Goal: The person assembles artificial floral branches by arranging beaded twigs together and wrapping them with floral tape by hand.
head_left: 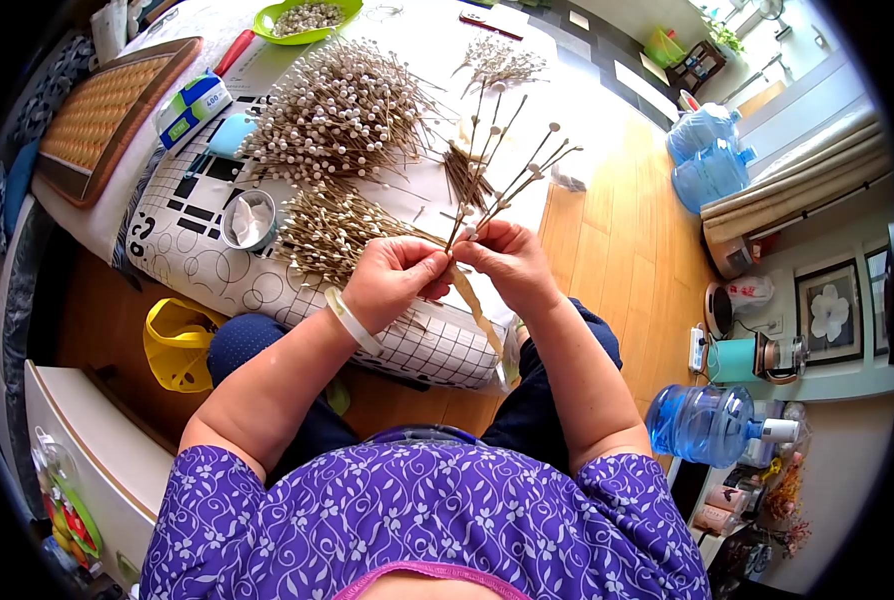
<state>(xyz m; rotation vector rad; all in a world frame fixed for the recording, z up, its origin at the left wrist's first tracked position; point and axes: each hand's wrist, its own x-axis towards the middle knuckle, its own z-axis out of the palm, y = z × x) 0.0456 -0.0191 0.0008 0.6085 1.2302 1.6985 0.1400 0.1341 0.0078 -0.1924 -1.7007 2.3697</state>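
Observation:
Near the table's front edge, my left hand (395, 280) is closed in a pinch on the lower end of a bundle of thin brown stems (495, 165) with small buds at their tips. My right hand (508, 262) pinches the same bundle from the other side, close to my left fingers. A tan strip of tape (475, 306) hangs down from between the hands. Just left and behind lies a pile of stems with pale pointed buds (332, 235). Beyond it is a big heap of white-beaded stems (342, 110). A short stem bundle (467, 175) lies behind my hands.
On the cloth-covered table (197, 262) are a small tub (250, 220), a tissue pack (193, 110), a green bowl (307, 20) of beads and a loose sprig pile (502, 62). A yellow bag (179, 345) is at lower left; blue water bottles (702, 425) stand right.

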